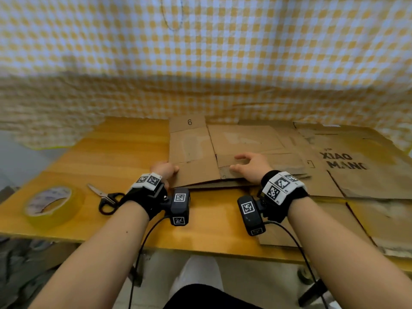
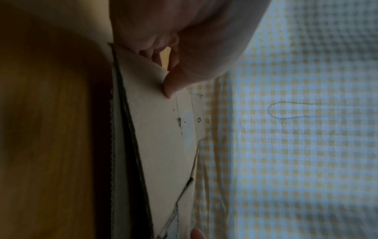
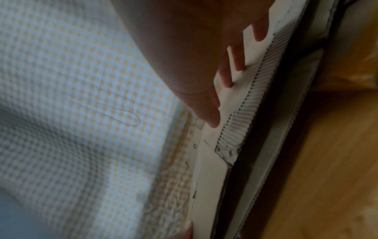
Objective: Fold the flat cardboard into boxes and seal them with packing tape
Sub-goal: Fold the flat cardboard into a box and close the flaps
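A flat brown cardboard (image 1: 196, 148) marked "6" lies on the wooden table (image 1: 124, 157) in the head view. My left hand (image 1: 166, 169) holds its near left corner. In the left wrist view the thumb (image 2: 174, 80) lies on top of the cardboard (image 2: 159, 145), the fingers curl under the lifted edge. My right hand (image 1: 249, 167) rests on the near right flap with fingers spread and straight. In the right wrist view its fingertips (image 3: 210, 116) touch the cardboard (image 3: 210, 177) beside a torn strip of bare corrugation (image 3: 245, 105).
A roll of yellowish packing tape (image 1: 52, 206) sits at the table's near left, with black-handled scissors (image 1: 104, 197) beside it. More flat cardboard, one sheet printed "XIAO MANG" (image 1: 356, 161), covers the right side. A yellow checked cloth (image 1: 200, 63) hangs behind.
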